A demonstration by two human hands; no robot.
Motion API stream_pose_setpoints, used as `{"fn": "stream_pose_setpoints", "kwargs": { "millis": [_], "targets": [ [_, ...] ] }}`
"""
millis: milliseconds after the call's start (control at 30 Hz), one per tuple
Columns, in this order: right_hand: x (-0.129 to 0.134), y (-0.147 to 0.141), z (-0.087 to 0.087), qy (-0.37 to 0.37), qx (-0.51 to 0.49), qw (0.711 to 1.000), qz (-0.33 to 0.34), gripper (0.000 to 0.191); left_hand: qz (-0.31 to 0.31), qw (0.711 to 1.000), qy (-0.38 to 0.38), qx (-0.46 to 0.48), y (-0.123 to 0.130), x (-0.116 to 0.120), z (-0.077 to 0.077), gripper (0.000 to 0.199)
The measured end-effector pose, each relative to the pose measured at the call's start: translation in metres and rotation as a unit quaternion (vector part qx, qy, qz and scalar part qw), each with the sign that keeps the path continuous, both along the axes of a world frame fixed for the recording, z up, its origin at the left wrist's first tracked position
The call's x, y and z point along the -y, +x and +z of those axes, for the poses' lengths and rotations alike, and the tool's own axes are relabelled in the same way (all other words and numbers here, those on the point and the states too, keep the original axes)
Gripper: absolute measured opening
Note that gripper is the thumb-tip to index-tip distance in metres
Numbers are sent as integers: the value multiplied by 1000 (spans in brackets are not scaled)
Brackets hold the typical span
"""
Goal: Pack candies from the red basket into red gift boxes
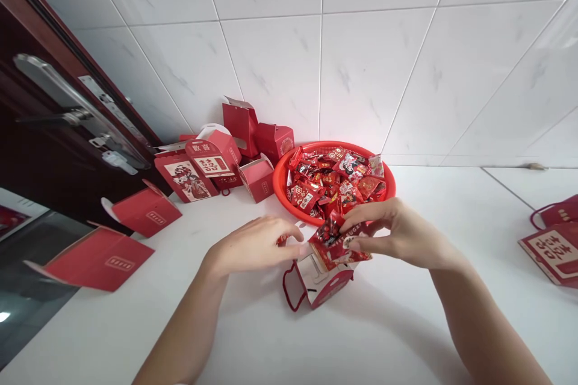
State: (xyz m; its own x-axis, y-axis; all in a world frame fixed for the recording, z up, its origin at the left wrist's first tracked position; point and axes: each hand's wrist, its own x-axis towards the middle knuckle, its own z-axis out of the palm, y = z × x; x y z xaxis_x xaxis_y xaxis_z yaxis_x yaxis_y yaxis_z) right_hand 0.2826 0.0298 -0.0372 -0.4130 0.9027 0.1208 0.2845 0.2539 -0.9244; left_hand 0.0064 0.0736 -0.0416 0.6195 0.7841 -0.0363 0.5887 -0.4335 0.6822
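Note:
My right hand (pixel 392 234) pinches red printed candy packets (pixel 336 246) between thumb and fingers, just above a small gift box. That red and white gift box (pixel 327 283) lies open on the table, with a dark red cord handle at its left. My left hand (pixel 257 243) is at the box's upper left, fingers curled, thumb tip near the packets. A bit of red shows between its fingers; what it is stays unclear. Behind my hands, a red plastic basket (pixel 279 186) holds many wrapped candies (pixel 323 183).
Several red boxes (pixel 259 177) stand against the tiled wall at the back left. Two open boxes (pixel 106 258) lie near the table's left edge. Another red box (pixel 553 252) with a cord is at the far right. A dark door (pixel 54 150) with a metal handle stands left.

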Motion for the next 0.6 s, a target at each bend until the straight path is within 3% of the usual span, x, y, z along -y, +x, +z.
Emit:
{"fn": "stream_pose_setpoints", "kwargs": {
  "millis": [100, 167, 267, 600],
  "targets": [
    [5, -16, -4, -22, 93, 994, 45, 13, -80, 981, -43, -173, -6, 9, 5, 34],
    [6, -26, -8, -44, 148, 985, 74, 16, -114, 966, -65, -223, -8, 11, 8, 49],
    [8, -38, -12, -51, 206, 971, 106, 14, -149, 954, -87, -246, -7, 10, 10, 63],
    [3, -56, -26, -84, 263, 949, 152, 10, -178, 944, -75, -268, -3, 9, 11, 67]
  ]
}}
